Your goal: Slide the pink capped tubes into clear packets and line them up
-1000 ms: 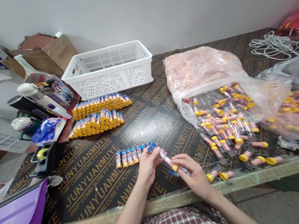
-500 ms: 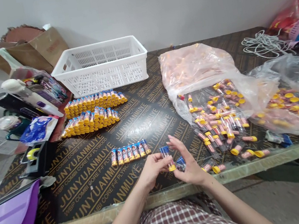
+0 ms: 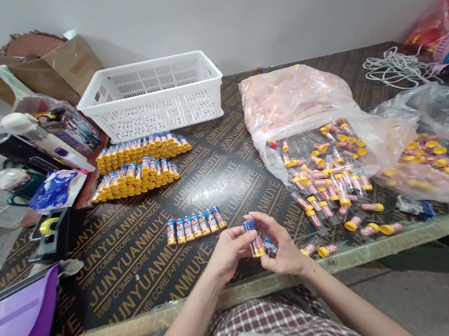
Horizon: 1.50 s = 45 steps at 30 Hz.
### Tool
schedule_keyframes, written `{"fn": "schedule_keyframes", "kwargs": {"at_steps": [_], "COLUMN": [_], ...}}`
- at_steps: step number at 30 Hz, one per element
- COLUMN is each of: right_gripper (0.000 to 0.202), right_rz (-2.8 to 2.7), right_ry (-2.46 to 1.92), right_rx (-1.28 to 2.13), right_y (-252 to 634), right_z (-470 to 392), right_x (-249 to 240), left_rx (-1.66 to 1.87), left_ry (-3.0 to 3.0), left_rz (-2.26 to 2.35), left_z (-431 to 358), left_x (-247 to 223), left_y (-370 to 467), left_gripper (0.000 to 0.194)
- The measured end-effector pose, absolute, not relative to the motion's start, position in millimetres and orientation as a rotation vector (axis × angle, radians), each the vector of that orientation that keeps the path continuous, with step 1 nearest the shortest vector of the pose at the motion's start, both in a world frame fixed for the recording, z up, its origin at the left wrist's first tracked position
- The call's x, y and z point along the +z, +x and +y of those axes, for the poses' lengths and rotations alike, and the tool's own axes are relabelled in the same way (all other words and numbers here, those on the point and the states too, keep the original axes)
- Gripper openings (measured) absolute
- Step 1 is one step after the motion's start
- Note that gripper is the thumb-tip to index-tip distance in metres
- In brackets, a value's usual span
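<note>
Near the front edge of the worktop (image 3: 153,286), the left hand (image 3: 229,254) grips one tube (image 3: 257,247) between thumb and fingers, blue end up, yellow end down. The right hand (image 3: 286,250) curves about the tube's right side, fingertips at the blue end; firmness of contact cannot be told. Behind the right hand: a blue item (image 3: 269,245), partly hidden. Forward-left of the left hand, near: a row of seven labelled tubes (image 3: 196,226). Farther that way: two stacks of similar tubes (image 3: 136,182), then a white basket (image 3: 163,112). Right of the right hand: loose yellow-ended tubes (image 3: 342,191), pink inside, at and before a plastic bag (image 3: 296,96).
</note>
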State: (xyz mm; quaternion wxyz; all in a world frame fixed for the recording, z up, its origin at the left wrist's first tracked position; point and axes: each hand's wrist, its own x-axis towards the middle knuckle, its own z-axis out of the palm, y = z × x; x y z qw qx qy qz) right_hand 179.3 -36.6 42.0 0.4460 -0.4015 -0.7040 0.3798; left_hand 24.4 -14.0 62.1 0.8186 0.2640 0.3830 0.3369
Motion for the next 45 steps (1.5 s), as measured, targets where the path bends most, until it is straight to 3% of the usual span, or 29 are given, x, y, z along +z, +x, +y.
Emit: {"fn": "schedule_keyframes", "kwargs": {"at_steps": [30, 34, 39, 42, 45], "right_gripper": [0.083, 0.079, 0.074, 0.075, 0.079], "right_rz": [-1.732, -2.0, -2.211, -2.267, -2.315], "right_ry": [-0.926, -0.984, -1.158, -1.119, -1.103], "right_rx": [0.975, 0.795, 0.559, 0.551, 0.548], "right_y": [165.5, 162.4, 154.9, 146.4, 137.5], "right_z": [-25.2, 8.3, 55.3, 65.7, 63.8], "right_x": [35.3, 23.2, 0.5, -6.5, -8.1], "left_rx": [0.809, 0.957, 1.306, 1.175, 0.952], "left_ry": [0.484, 0.658, 1.058, 1.197, 1.267], "left_rz": [0.851, 1.11, 1.742, 1.975, 1.925], "left_z": [-15.9, -5.1, 15.0, 20.8, 19.9], "left_x": [54.3, 45.3, 35.5, 21.0, 4.5], "left_y": [19.9, -3.7, -83.7, -128.5, -149.4], "left_gripper": [0.034, 0.04, 0.027, 0.028, 0.035]}}
